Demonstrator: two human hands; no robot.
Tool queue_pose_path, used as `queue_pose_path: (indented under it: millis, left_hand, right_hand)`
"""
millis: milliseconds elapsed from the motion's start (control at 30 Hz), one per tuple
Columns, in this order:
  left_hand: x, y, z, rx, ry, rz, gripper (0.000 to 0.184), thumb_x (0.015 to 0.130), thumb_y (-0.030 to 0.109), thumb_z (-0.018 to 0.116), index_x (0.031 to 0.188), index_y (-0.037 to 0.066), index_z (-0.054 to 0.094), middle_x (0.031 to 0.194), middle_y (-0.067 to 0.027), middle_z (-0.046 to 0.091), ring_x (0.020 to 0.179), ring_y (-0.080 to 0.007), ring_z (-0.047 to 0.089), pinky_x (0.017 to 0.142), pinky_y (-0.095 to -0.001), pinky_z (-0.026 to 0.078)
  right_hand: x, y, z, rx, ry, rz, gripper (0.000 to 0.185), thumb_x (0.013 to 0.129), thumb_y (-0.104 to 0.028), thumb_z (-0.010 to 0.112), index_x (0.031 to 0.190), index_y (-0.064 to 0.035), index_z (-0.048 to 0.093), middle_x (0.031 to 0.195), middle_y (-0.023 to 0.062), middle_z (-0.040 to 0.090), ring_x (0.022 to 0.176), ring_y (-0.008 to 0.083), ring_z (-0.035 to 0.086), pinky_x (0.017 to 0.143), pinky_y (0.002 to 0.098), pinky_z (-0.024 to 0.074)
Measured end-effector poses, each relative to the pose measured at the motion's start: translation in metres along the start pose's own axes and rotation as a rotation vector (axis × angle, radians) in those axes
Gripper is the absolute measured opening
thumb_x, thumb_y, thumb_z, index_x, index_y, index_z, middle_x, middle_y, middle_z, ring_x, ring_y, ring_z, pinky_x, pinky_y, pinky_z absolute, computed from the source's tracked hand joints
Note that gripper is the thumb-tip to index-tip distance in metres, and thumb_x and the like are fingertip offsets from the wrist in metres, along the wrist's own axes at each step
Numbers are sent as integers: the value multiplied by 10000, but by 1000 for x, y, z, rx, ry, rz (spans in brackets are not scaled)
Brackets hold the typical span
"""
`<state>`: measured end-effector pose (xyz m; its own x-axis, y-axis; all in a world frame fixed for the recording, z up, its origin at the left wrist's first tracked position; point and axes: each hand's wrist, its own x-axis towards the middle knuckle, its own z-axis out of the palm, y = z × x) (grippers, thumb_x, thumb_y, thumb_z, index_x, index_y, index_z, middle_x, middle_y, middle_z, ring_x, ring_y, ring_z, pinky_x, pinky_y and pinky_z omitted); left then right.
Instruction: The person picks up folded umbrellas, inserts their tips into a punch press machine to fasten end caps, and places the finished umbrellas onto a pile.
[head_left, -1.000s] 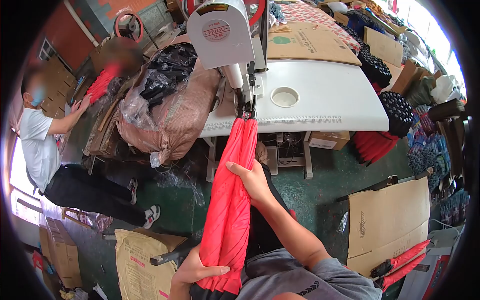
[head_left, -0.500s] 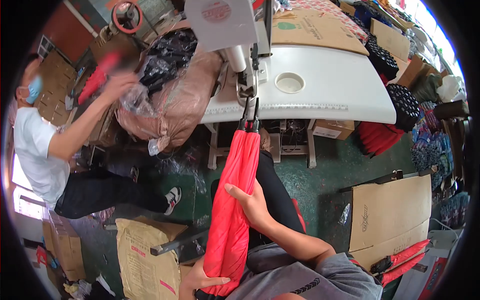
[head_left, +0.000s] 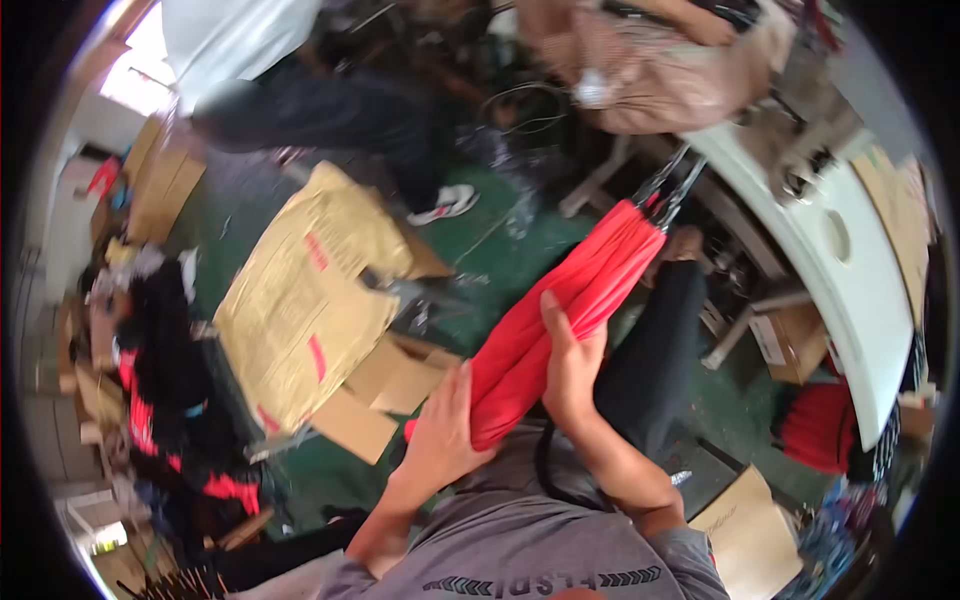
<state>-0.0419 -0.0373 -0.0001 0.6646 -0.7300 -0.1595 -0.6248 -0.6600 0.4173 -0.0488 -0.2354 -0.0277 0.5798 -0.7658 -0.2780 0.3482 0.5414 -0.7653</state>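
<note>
Two folded red umbrellas (head_left: 600, 265) lie side by side across my lap, slanting up to the right. Their dark tips and metal shafts point at the white machine table (head_left: 870, 330), apart from its edge as far as I can tell. My right hand (head_left: 575, 370) grips the red cloth around the middle, thumb on top. Lower down, my left hand (head_left: 440, 425) is closed on the end nearest my body. That near end is partly hidden by the hand and my grey shirt.
A yellow paper sack (head_left: 300, 300) leans by an open cardboard box (head_left: 390, 385) at left. Beyond it stands a person in dark trousers (head_left: 330, 120). A large woven bundle (head_left: 670, 80) is at the top; more red umbrellas (head_left: 815, 425) hang at right.
My view has turned left and down. The umbrella tips have left the machine and swung to the right in view. My left hand has shifted its hold near the lower end.
</note>
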Motion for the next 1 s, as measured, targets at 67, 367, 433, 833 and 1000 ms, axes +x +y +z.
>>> queue_pose_path:
  millis: [67, 367, 433, 833, 1000]
  left_hand:
    - [0, -15, 5, -88, 30, -76, 1219, 665, 302, 920, 1586, -34, 195, 1511, -330, 410, 1378, -486, 466, 1128, -498, 435]
    - [-28, -73, 24, -468, 545, -338, 1126, 661, 114, 847, 1593, 1, 226, 1462, -262, 492, 1360, -380, 516, 1121, -452, 441]
    - [-30, -87, 27, -454, 645, -369, 1116, 663, 125, 842, 1592, 2, 236, 1459, -266, 496, 1346, -387, 531, 1115, -455, 447]
    - [-15, -277, -60, -490, 1038, -725, 702, 766, 146, 778, 1405, -31, 548, 1346, -208, 639, 1186, -298, 642, 1021, -391, 506]
    - [5, -325, -63, 470, 934, -894, 405, 859, 145, 698, 1226, -26, 678, 1196, -234, 711, 1061, -306, 707, 941, -377, 544]
  right_hand:
    - [-3, -5, 28, -47, -110, 87, 379, 963, -94, 730, 1290, -28, 551, 1121, 45, 663, 1017, 148, 643, 924, 330, 522]
    - [-24, 31, 46, -408, -937, 161, 467, 1019, -116, 669, 1426, 21, 486, 1231, 128, 677, 1148, 184, 659, 1015, 337, 528]
    - [-22, 47, 23, -442, -954, 299, 439, 1021, -104, 662, 1410, 30, 507, 1230, 143, 687, 1140, 195, 670, 1007, 340, 539]
    - [50, 61, -126, -540, -432, 541, 247, 1075, -186, 550, 1225, -16, 646, 924, 124, 740, 731, 218, 741, 652, 304, 607]
    - [64, 69, -143, -541, -291, 436, 233, 1077, -204, 556, 1208, -44, 664, 850, 86, 727, 647, 171, 706, 563, 268, 563]
